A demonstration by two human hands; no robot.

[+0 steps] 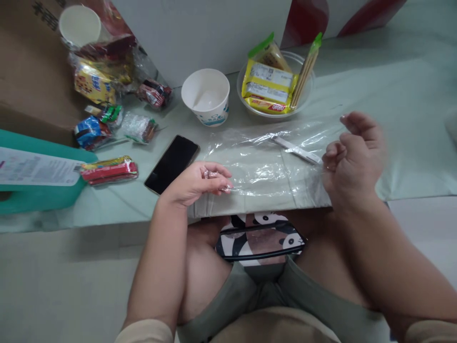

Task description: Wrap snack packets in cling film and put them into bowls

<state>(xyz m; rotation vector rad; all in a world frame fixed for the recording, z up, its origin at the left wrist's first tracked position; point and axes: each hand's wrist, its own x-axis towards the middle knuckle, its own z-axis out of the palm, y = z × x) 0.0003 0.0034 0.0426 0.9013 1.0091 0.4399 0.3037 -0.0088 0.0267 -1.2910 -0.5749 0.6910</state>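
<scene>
A clear plastic bag (257, 166) lies crinkled and spread along the front of the table. My left hand (203, 181) pinches its left end between thumb and fingers. At the bag's right end is my right hand (353, 157), fingers curled and slightly blurred, closed on the plastic. A slim white stick-like tool (298, 150) runs from the middle of the bag to my right fingers; whether they touch it I cannot tell. Beside my left wrist lies a black phone (173, 164). Behind the bag stands a white paper cup (207, 97).
A clear round bowl (312, 90) holds yellow wrapped snacks (269, 88). On the left are several packaged snacks (94, 81), a red-yellow packet (109, 170), another paper cup (80, 26) and a teal container (39, 171). A panda-print bag (260, 240) rests by my lap.
</scene>
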